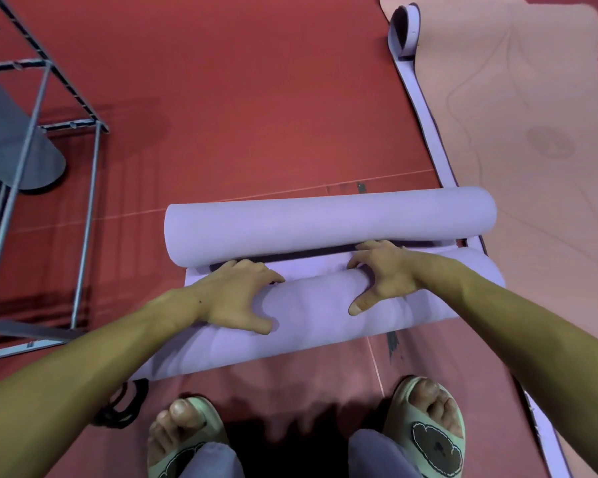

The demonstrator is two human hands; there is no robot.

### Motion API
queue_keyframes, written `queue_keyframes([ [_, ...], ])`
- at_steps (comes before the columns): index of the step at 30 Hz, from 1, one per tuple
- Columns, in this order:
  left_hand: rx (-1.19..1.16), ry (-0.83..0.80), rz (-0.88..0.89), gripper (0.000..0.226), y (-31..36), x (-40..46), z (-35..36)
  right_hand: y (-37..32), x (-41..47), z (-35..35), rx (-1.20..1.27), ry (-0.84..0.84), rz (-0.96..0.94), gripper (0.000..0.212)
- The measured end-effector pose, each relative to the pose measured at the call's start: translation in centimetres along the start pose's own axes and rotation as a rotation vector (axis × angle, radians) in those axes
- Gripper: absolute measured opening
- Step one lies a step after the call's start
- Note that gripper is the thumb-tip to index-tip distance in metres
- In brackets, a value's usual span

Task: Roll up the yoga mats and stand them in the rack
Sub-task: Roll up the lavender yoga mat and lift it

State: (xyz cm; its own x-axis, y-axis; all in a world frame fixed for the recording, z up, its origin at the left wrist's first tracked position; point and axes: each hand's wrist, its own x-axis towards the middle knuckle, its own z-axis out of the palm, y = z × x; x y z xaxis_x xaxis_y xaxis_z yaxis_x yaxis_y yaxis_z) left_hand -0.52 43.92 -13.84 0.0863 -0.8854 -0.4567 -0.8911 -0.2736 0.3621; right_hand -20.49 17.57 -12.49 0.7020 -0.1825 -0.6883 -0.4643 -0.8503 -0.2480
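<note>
On the red floor (256,98), between the person's feet and a second roll: a lilac yoga mat (325,315) under both hands.
Left hand (235,298) and right hand (384,274) grip the near roll, fingers (358,262) curled over its top, thumbs spread; its surface is matte and dimpled. The far roll (328,222) lies parallel; a metal rack (42,139) stands at left.

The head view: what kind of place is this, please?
Probably a yoga or exercise room. A lilac foam mat is being rolled by the left hand and right hand on a red padded floor, beside a grey metal rack and a flat pink mat.
</note>
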Motion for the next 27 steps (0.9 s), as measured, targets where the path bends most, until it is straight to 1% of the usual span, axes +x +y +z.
queue_keyframes([
  [2, 0.029, 0.021, -0.006, 0.084, 0.0, -0.1, 0.2, 0.4, 0.4, 0.0, 0.011, 0.029, -0.008, 0.136],
  [3, 0.042, 0.039, -0.014, 0.084, 0.0, 0.0, 0.2, 0.5, 0.6, -0.1, 0.012, 0.051, -0.008, 0.142],
  [4, 0.053, 0.059, -0.021, 0.083, -0.1, 0.1, 0.1, 0.4, 0.7, -0.3, 0.022, 0.074, -0.007, 0.144],
  [5, 0.060, 0.080, -0.031, 0.083, 0.0, 0.1, 0.0, 0.3, 0.6, -0.6, 0.043, 0.098, -0.008, 0.141],
  [6, 0.056, 0.096, -0.047, 0.085, 0.2, 0.1, -0.1, 0.1, 0.4, -0.8, 0.072, 0.128, -0.016, 0.133],
  [8, 0.038, 0.086, -0.087, 0.101, 0.7, 0.3, -0.3, -0.1, 0.3, -1.0, 0.143, 0.202, -0.057, 0.106],
  [10, 0.061, 0.074, -0.112, 0.114, 1.2, 0.5, -0.2, -0.1, 0.4, -1.1, 0.158, 0.264, -0.100, 0.091],
  [13, 0.083, 0.120, -0.134, 0.109, 1.0, 1.0, 0.1, -0.4, 0.5, -1.0, 0.083, 0.330, -0.122, 0.078],
  [16, 0.157, 0.161, -0.129, 0.105, 0.6, 1.3, 0.2, -0.9, 0.2, -0.4, 0.006, 0.416, -0.130, 0.061],
  [18, 0.183, 0.170, -0.139, 0.105, 0.6, 1.5, -0.1, -1.2, -0.1, 0.3, -0.021, 0.471, -0.155, 0.048],
  [19, 0.188, 0.172, -0.142, 0.105, 0.5, 1.6, -0.3, -1.2, -0.1, 0.8, -0.016, 0.503, -0.179, 0.045],
  [21, 0.179, 0.175, -0.141, 0.102, 0.5, 1.8, -0.6, -1.0, -0.1, 1.8, -0.016, 0.552, -0.223, 0.051],
  [24, 0.140, 0.196, -0.161, 0.098, 0.4, 1.7, -0.9, -0.4, -0.1, 2.3, -0.065, 0.564, -0.240, 0.065],
  [27, 0.158, 0.216, -0.161, 0.092, 0.3, 1.6, -0.8, -0.1, -0.1, 2.2, -0.147, 0.510, -0.234, 0.097],
])
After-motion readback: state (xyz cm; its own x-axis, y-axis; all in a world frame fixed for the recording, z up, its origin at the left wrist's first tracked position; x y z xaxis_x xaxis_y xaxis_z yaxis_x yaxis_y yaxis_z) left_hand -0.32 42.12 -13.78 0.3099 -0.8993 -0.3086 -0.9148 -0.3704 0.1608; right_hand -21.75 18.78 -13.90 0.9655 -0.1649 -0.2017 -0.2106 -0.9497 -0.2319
